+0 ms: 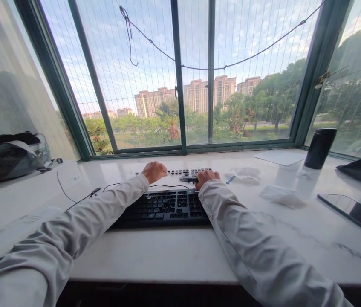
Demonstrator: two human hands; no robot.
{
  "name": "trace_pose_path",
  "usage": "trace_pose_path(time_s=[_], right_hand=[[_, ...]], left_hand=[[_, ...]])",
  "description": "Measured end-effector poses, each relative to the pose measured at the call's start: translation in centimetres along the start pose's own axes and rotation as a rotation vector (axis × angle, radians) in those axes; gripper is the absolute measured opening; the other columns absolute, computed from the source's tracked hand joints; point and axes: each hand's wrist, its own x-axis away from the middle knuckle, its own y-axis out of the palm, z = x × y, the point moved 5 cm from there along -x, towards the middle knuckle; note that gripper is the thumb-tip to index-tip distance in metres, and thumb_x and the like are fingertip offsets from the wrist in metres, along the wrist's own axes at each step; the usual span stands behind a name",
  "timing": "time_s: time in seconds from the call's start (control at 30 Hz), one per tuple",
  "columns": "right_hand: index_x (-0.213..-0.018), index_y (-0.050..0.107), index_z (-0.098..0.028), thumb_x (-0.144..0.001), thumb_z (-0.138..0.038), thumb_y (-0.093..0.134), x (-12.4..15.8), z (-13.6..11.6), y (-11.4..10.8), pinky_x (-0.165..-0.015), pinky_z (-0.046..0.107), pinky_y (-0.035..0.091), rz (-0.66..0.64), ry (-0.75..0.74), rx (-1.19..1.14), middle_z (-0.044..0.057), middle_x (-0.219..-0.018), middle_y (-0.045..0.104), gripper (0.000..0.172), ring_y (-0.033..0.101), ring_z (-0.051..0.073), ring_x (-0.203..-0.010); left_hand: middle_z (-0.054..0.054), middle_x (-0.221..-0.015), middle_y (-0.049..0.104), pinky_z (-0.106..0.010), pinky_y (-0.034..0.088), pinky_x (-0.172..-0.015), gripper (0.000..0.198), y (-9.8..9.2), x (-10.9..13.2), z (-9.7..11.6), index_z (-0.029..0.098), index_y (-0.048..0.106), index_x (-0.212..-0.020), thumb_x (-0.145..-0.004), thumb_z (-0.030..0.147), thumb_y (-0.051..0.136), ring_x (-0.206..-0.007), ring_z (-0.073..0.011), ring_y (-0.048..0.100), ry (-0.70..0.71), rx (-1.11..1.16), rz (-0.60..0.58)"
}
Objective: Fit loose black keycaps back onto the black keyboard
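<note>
A black keyboard (pixel 167 209) lies on the white marble-patterned surface, its left and right ends partly covered by my sleeves. Behind it, small dark pieces that look like keycaps (pixel 177 172) are set out in rows. My left hand (pixel 154 172) is over the left part of these rows, fingers curled; whatever they may hold is hidden. To the right, my right hand (pixel 207 177) is closed around a small dark tool (pixel 189 179) whose narrow end points left. The tool's exact kind is not clear. A thin black cable (pixel 167 186) runs behind the keyboard.
Crumpled clear plastic bags (pixel 282 197), a white paper (pixel 281 157), a black cylindrical bottle (pixel 320 148) and a dark-screened tablet or phone (pixel 356 213) lie or stand at right. A white box (pixel 68 175) and a dark bag (pixel 7 155) are at left. Window frames (pixel 196 148) bound the back.
</note>
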Motion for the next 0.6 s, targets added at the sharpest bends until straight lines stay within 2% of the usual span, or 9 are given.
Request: trace_pose_path(time_s=[0.13,0.23,0.3,0.4,0.5,0.6], right_hand=[[-0.099,0.066,-0.021,-0.075,-0.040,0.055,0.2,0.0,-0.3,-0.076,0.037,0.041,0.003,-0.003,0.009,0.013,-0.101,0.064,0.032,0.059,0.026,-0.093],[-0.098,0.066,-0.021,-0.076,-0.037,0.054,0.4,-0.3,-0.5,-0.075,0.036,0.041,0.007,-0.016,0.031,0.013,-0.099,0.065,0.030,0.060,0.026,-0.091],[-0.095,0.067,-0.022,-0.078,-0.036,0.052,0.5,-0.6,-0.6,-0.074,0.037,0.040,0.030,-0.018,0.042,0.012,-0.096,0.066,0.027,0.060,0.027,-0.090],[-0.091,0.068,-0.024,-0.083,-0.043,0.044,0.7,-1.5,-0.8,-0.074,0.038,0.038,0.095,-0.001,0.031,0.011,-0.093,0.067,0.031,0.060,0.026,-0.088],[-0.091,0.068,-0.026,-0.085,-0.049,0.039,0.9,-2.3,-1.2,-0.073,0.037,0.037,0.161,0.026,-0.006,0.010,-0.090,0.068,0.038,0.060,0.025,-0.085],[-0.086,0.069,-0.026,-0.079,-0.050,0.049,1.4,-3.0,-1.8,-0.071,0.035,0.038,0.260,0.056,-0.123,0.008,-0.083,0.068,0.032,0.060,0.024,-0.081]], left_hand=[[-0.001,-0.086,0.072,-0.028,0.044,-0.078,0.028,-3.1,4.8,-1.4,0.028,0.073,-0.085,-0.073,0.050,0.060,-0.084,-0.0209,0.064,0.024,0.051,0.077],[0.001,-0.084,0.072,-0.024,0.043,-0.077,0.032,-3.6,8.1,-3.0,0.029,0.073,-0.089,-0.075,0.053,0.058,-0.081,-0.0173,0.064,0.078,0.168,0.029],[0.002,-0.082,0.072,-0.022,0.043,-0.074,0.036,-3.2,9.4,-4.2,0.029,0.072,-0.094,-0.073,0.055,0.058,-0.074,-0.0148,0.063,0.090,0.239,-0.060],[0.001,-0.082,0.071,-0.021,0.042,-0.072,0.039,-2.5,10.2,-5.4,0.028,0.072,-0.098,-0.073,0.055,0.059,-0.070,-0.0127,0.059,0.104,0.321,-0.166],[-0.001,-0.084,0.069,-0.022,0.040,-0.073,0.040,-2.3,10.2,-5.7,0.025,0.073,-0.095,-0.074,0.056,0.058,-0.073,-0.0130,0.057,0.108,0.396,-0.165],[-0.002,-0.083,0.067,-0.022,0.040,-0.074,0.039,-2.1,10.3,-5.2,0.024,0.074,-0.090,-0.072,0.055,0.060,-0.074,-0.0135,0.056,0.142,0.475,-0.185]])
